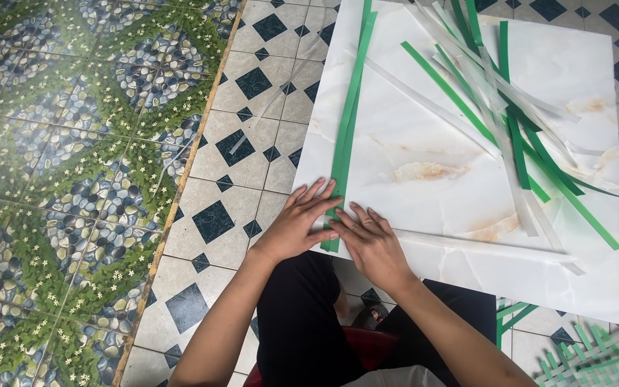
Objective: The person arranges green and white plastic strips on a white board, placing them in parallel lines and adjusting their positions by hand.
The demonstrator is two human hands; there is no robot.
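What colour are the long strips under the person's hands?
Green strips, lying on a white marbled board; the head view shows them.

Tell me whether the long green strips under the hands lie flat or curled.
Flat: the long green strips run straight along the white board.

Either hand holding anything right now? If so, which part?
Nothing is lifted. Both hands press flat on the near end of the long green strips lying on the marble-patterned board: left hand and right hand pin it there, no closed grip.
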